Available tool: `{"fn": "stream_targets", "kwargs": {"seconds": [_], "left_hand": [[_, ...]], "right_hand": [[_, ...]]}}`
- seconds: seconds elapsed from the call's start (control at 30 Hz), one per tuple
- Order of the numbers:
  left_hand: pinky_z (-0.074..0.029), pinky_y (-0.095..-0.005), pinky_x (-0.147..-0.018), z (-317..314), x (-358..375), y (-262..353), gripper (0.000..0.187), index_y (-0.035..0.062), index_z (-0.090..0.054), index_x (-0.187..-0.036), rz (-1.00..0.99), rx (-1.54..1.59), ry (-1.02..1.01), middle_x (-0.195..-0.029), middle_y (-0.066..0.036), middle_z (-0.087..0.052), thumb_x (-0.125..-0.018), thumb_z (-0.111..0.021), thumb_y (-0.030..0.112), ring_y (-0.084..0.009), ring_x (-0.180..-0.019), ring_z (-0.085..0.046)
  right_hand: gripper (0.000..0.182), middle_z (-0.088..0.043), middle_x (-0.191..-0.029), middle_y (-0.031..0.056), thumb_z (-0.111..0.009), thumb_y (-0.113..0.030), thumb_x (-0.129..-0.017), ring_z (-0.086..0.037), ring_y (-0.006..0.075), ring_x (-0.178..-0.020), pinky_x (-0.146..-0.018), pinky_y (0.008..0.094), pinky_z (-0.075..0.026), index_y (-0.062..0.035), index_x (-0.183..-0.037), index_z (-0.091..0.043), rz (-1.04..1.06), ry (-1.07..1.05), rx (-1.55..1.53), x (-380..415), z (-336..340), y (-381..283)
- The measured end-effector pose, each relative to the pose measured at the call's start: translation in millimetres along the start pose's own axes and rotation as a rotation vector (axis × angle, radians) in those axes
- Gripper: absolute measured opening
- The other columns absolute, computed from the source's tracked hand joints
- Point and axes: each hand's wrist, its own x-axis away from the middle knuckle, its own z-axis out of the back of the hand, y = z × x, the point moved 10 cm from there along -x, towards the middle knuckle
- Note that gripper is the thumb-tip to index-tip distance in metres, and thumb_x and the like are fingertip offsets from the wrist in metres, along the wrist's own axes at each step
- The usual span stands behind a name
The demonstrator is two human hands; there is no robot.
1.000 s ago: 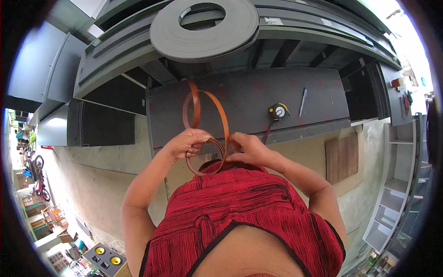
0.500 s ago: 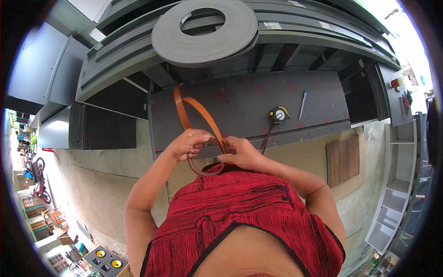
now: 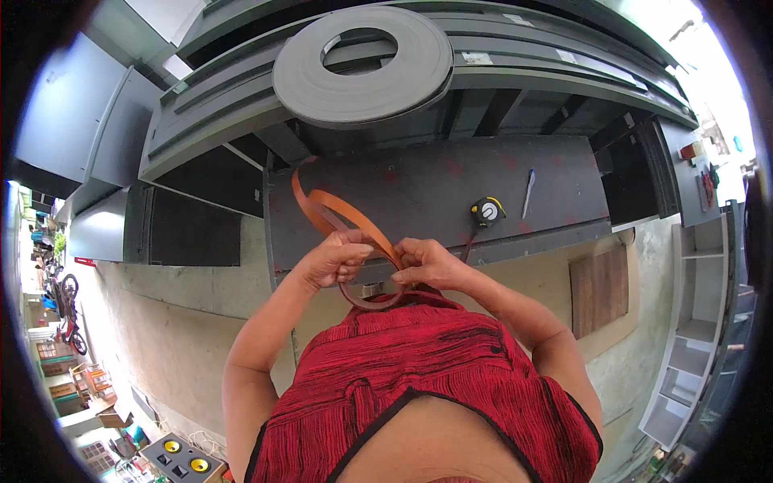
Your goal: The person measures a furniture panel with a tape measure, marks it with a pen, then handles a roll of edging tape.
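A long, thin orange-brown strip, like edge banding [image 3: 354,213], is looped between my two hands at the table's near edge. My left hand [image 3: 340,259] is closed round the coiled strip on the left. On the right, the thumb and fingers of my right hand [image 3: 428,264] pinch it. One loop stands out over the dark grey board [image 3: 419,181], and a lower loop hangs by my red top. A yellow-and-black tape measure [image 3: 486,212] lies on the board beyond my right hand, with a pen [image 3: 528,193] beside it. A narrow dark brown length shows between tape measure and right hand.
A big roll of grey banding [image 3: 298,80] rests on stacked dark panels [image 3: 515,68] behind the board. Dark cabinets [image 3: 193,225] stand to the left. A white shelf unit [image 3: 691,354] is at the right, and a brown wood piece [image 3: 599,288] lies below the board.
The strip's far loop has dipped and swung left, toward my left hand. Both hands keep hold of it with slight shifts, and the view has tilted a little.
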Motion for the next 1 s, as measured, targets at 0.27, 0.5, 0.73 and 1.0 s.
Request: {"fn": "stream_targets", "kwargs": {"seconds": [0.27, 0.5, 0.73, 1.0], "left_hand": [[-0.021, -0.0168, -0.034, 4, -9, -6, 0.031, 0.009, -0.057, -0.092, 0.098, 0.016, 0.181, -0.054, 0.006, -0.034, -0.087, -0.05, 0.038, -0.0027, -0.039, -0.028], [-0.024, -0.019, -0.032, 10, -13, -5, 0.017, 0.0071, -0.057, -0.089, -0.005, 0.055, 0.208, -0.056, 0.002, -0.042, -0.085, -0.049, 0.022, -0.0036, -0.038, -0.03], [-0.025, -0.019, -0.032, 12, -10, 2, 0.014, 0.0055, -0.057, -0.089, -0.058, 0.001, 0.239, -0.058, -0.001, -0.047, -0.081, -0.05, 0.015, -0.0039, -0.037, -0.032], [-0.023, -0.0182, -0.033, 10, -10, 7, 0.018, 0.0054, -0.052, -0.094, -0.064, -0.024, 0.272, -0.061, -0.001, -0.047, -0.079, -0.05, 0.014, -0.0036, -0.039, -0.031]], "right_hand": [[0.04, -0.056, -0.078, 0.0031, -0.066, -0.011, -0.077, -0.05, 0.0092, -0.074, -0.066, 0.0258, -0.043, 0.0057, -0.109, -0.051, -0.031, -0.067, 0.026, 4, 1, -4], [0.041, -0.058, -0.082, 0.0035, -0.065, -0.009, -0.078, -0.051, 0.0093, -0.077, -0.07, 0.0272, -0.044, 0.0048, -0.114, -0.05, -0.01, -0.097, 0.013, 2, 4, 2], [0.045, -0.058, -0.083, 0.005, -0.063, -0.01, -0.08, -0.052, 0.0096, -0.076, -0.069, 0.0264, -0.044, 0.0031, -0.119, -0.047, 0.012, -0.108, 0.019, -1, 2, -7], [0.04, -0.057, -0.081, 0.0038, -0.056, -0.011, -0.086, -0.053, 0.0087, -0.066, -0.059, 0.0244, -0.046, 0.0017, -0.121, -0.044, -0.002, 0.133, 0.074, -16, 8, -17]]}}
